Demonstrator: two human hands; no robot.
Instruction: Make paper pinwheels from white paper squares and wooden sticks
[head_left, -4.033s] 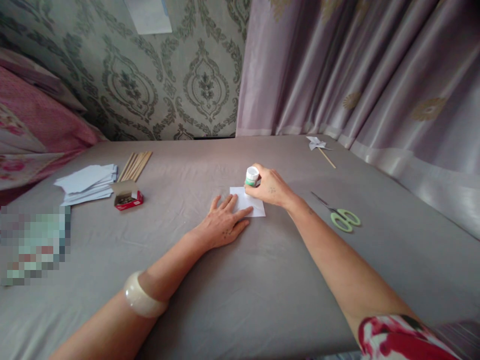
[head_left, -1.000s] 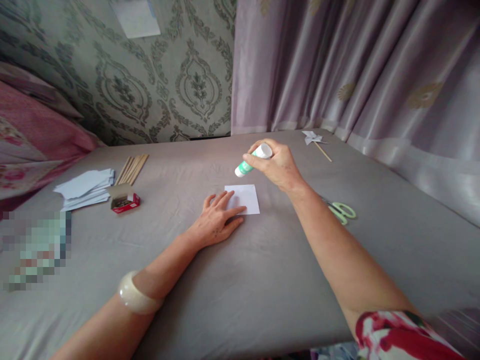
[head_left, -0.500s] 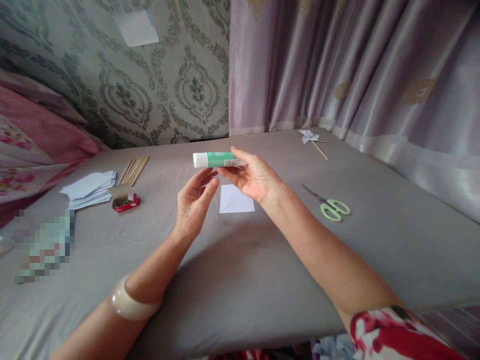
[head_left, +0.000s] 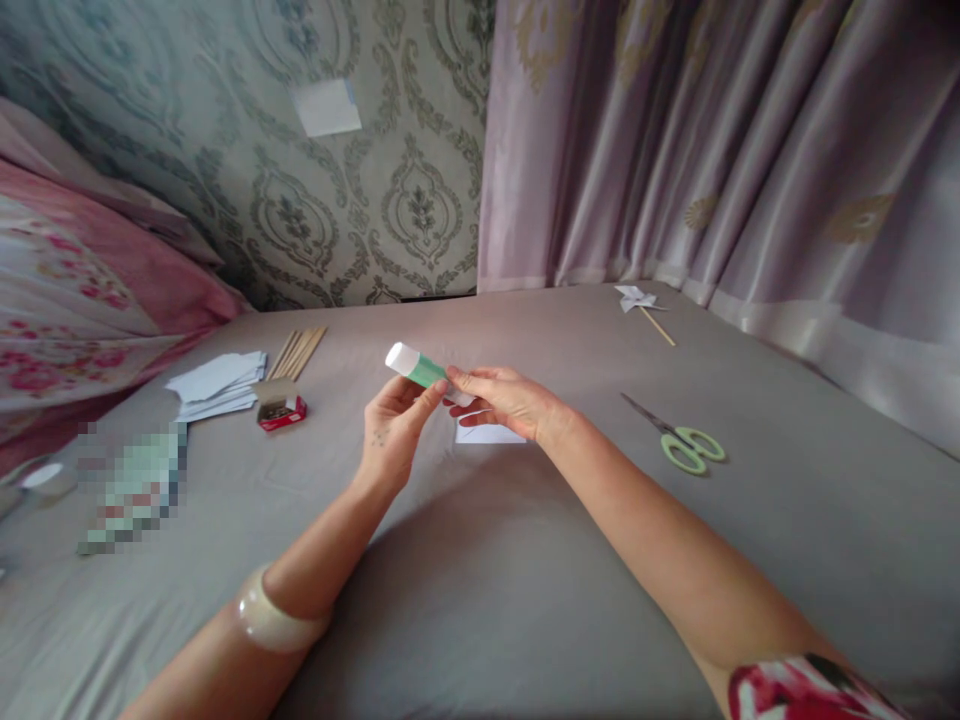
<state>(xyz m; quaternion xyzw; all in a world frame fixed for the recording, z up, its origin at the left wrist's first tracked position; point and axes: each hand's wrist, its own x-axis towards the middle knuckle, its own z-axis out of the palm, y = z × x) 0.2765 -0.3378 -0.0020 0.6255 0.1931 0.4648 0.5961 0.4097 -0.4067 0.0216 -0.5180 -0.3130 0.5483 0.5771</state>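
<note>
A green and white glue stick [head_left: 424, 370] is held between my two hands above the middle of the table, its white end tilted up to the left. My left hand [head_left: 396, 425] grips its green barrel with the thumb in front. At the lower right end, my right hand [head_left: 510, 398] is closed on it with thumb and fingers. Below and behind the right fingers lies a square of white paper [head_left: 491, 432], partly covered by the hand. Green-handled scissors [head_left: 682, 440] rest to the right of my right forearm.
On the left lie a stack of white papers [head_left: 217, 385], several wooden sticks [head_left: 300, 352], an opened small red box [head_left: 282, 408] and a blurred green item [head_left: 139, 490]. A paper pinwheel [head_left: 636, 298] on a stick lies at the far right. Curtains [head_left: 585, 150] hang behind.
My left hand has closed on the glue stick, which only my right hand held before. The stick has tilted, its white end higher. The view has shifted a little.
</note>
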